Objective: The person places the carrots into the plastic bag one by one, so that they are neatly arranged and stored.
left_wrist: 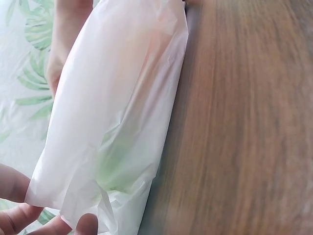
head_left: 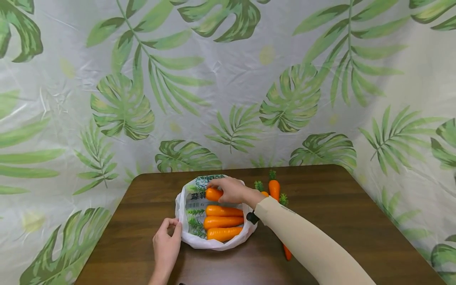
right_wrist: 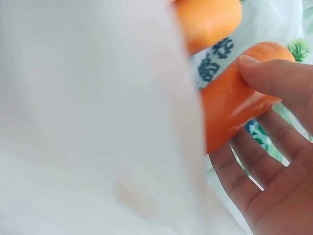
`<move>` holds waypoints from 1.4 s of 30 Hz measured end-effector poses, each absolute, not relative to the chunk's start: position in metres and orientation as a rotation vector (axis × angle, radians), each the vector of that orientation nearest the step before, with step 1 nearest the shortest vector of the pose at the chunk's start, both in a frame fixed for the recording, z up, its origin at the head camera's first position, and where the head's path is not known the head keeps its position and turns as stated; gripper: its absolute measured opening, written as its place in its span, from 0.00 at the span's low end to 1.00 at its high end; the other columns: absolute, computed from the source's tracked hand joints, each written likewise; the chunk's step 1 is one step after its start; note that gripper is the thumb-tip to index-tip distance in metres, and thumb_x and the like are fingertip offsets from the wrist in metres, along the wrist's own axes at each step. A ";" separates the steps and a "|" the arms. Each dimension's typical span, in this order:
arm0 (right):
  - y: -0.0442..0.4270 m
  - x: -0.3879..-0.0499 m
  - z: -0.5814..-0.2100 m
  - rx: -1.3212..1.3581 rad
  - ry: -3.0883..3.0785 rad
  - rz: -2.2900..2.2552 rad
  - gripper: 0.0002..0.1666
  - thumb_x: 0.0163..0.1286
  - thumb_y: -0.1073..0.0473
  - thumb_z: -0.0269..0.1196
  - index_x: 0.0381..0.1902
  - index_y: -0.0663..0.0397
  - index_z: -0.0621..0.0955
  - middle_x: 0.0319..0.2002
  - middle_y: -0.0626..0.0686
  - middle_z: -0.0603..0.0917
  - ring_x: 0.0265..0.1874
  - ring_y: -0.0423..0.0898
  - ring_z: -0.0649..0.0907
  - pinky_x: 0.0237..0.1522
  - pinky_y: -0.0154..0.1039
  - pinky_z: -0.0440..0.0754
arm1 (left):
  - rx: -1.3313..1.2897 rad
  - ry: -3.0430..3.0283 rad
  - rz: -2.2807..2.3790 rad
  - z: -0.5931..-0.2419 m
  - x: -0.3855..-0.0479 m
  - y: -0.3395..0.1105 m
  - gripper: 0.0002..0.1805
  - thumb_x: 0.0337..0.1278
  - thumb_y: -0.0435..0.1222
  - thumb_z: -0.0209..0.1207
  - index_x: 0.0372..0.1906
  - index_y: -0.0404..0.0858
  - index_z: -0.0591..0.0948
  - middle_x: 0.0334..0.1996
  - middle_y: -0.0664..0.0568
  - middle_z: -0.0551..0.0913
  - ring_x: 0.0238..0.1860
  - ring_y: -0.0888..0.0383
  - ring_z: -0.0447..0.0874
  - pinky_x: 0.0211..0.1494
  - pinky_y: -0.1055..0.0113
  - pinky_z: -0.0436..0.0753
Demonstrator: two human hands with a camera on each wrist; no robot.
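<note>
A white plastic bag (head_left: 181, 233) lies with its mouth spread wide on the table. Inside it, several orange carrots (head_left: 223, 222) with green tops lie side by side. My right hand (head_left: 233, 190) reaches into the bag and grips one more carrot (head_left: 213, 194) at the far side; in the right wrist view the thumb lies on top of that carrot (right_wrist: 234, 98) and the fingers curl beneath. My left hand (head_left: 166, 241) pinches the bag's left rim. The left wrist view shows its fingertips on the thin plastic of the bag (left_wrist: 107, 112).
On the brown wooden table (head_left: 320, 221), loose carrots (head_left: 274, 189) lie right of the bag, partly hidden under my right forearm. A carrot tip (head_left: 287, 253) shows below the sleeve. A leaf-patterned sheet (head_left: 228, 79) hangs behind the table.
</note>
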State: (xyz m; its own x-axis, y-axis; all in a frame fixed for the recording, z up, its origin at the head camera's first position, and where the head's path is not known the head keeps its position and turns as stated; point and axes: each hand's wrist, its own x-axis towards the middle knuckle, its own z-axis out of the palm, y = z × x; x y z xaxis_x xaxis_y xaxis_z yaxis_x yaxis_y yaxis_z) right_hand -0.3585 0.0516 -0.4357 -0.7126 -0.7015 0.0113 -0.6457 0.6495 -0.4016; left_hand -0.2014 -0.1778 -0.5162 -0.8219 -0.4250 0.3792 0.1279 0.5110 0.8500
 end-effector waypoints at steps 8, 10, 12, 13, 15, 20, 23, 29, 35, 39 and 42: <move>0.054 -0.364 -0.447 -1.121 2.726 -0.429 0.34 0.64 0.63 0.70 0.67 0.40 0.76 0.57 0.44 0.81 0.51 0.43 0.80 0.49 0.38 0.79 | 0.247 -2.200 -1.310 -0.516 -0.202 -0.177 0.05 0.61 0.31 0.65 0.31 0.42 0.81 0.40 0.50 0.89 0.44 0.48 0.88 0.49 0.49 0.77; 0.054 -0.365 -0.449 -1.119 2.732 -0.390 0.33 0.64 0.63 0.69 0.66 0.40 0.77 0.57 0.44 0.81 0.49 0.44 0.80 0.48 0.38 0.79 | 0.241 -2.196 -1.319 -0.516 -0.201 -0.177 0.05 0.61 0.31 0.65 0.31 0.41 0.81 0.41 0.49 0.89 0.45 0.48 0.88 0.50 0.48 0.77; 0.054 -0.365 -0.452 -1.110 2.738 -0.348 0.33 0.64 0.64 0.69 0.66 0.39 0.77 0.56 0.45 0.81 0.47 0.43 0.80 0.46 0.37 0.79 | 0.237 -2.191 -1.325 -0.515 -0.201 -0.176 0.05 0.61 0.31 0.64 0.31 0.41 0.81 0.41 0.49 0.89 0.45 0.47 0.88 0.51 0.47 0.77; 0.054 -0.365 -0.453 -1.104 2.741 -0.328 0.33 0.64 0.64 0.69 0.66 0.38 0.77 0.56 0.45 0.81 0.47 0.43 0.80 0.46 0.37 0.79 | 0.237 -2.191 -1.326 -0.514 -0.200 -0.176 0.05 0.61 0.31 0.64 0.31 0.41 0.81 0.41 0.50 0.89 0.45 0.47 0.88 0.51 0.47 0.77; 0.054 -0.366 -0.455 -1.089 2.745 -0.301 0.33 0.64 0.65 0.68 0.66 0.38 0.77 0.56 0.45 0.81 0.46 0.43 0.80 0.45 0.36 0.79 | 0.237 -2.189 -1.326 -0.514 -0.200 -0.175 0.05 0.61 0.31 0.65 0.31 0.42 0.81 0.41 0.50 0.89 0.45 0.47 0.88 0.51 0.47 0.76; 0.053 -0.366 -0.460 -1.065 2.753 -0.284 0.34 0.65 0.68 0.66 0.66 0.37 0.77 0.58 0.45 0.81 0.48 0.44 0.80 0.46 0.36 0.78 | 0.237 -2.195 -1.317 -0.515 -0.200 -0.175 0.06 0.61 0.31 0.65 0.30 0.42 0.81 0.41 0.50 0.89 0.44 0.48 0.88 0.50 0.48 0.77; 0.052 -0.367 -0.463 -1.073 2.751 -0.295 0.34 0.65 0.70 0.64 0.66 0.37 0.78 0.57 0.45 0.81 0.49 0.44 0.80 0.47 0.37 0.78 | 0.253 -2.206 -1.313 -0.516 -0.201 -0.174 0.06 0.61 0.32 0.65 0.30 0.43 0.81 0.41 0.51 0.89 0.44 0.50 0.88 0.50 0.50 0.77; 0.050 -0.366 -0.464 -1.066 2.745 -0.319 0.34 0.65 0.71 0.63 0.65 0.35 0.79 0.55 0.44 0.81 0.51 0.44 0.80 0.48 0.37 0.78 | 0.285 -2.233 -1.306 -0.518 -0.201 -0.173 0.06 0.61 0.33 0.65 0.30 0.44 0.80 0.41 0.53 0.89 0.43 0.52 0.87 0.48 0.52 0.77; 0.048 -0.367 -0.462 -1.042 2.739 -0.354 0.31 0.67 0.68 0.62 0.65 0.35 0.78 0.56 0.45 0.81 0.52 0.45 0.80 0.50 0.39 0.78 | 0.262 -2.209 -1.307 -0.516 -0.203 -0.175 0.06 0.60 0.32 0.65 0.30 0.43 0.81 0.40 0.52 0.89 0.43 0.52 0.87 0.49 0.50 0.77; 0.046 -0.369 -0.459 -1.070 2.744 -0.393 0.27 0.70 0.64 0.61 0.64 0.38 0.79 0.57 0.47 0.81 0.53 0.46 0.80 0.53 0.41 0.79 | 0.248 -2.202 -1.299 -0.515 -0.203 -0.176 0.06 0.61 0.32 0.65 0.30 0.43 0.81 0.40 0.51 0.89 0.44 0.49 0.88 0.49 0.48 0.77; 0.044 -0.367 -0.453 -1.102 2.724 -0.449 0.26 0.71 0.64 0.60 0.64 0.42 0.79 0.59 0.49 0.81 0.56 0.48 0.80 0.54 0.43 0.79 | 0.251 -2.202 -1.296 -0.516 -0.202 -0.177 0.06 0.60 0.32 0.65 0.30 0.43 0.81 0.40 0.51 0.89 0.44 0.49 0.88 0.49 0.48 0.77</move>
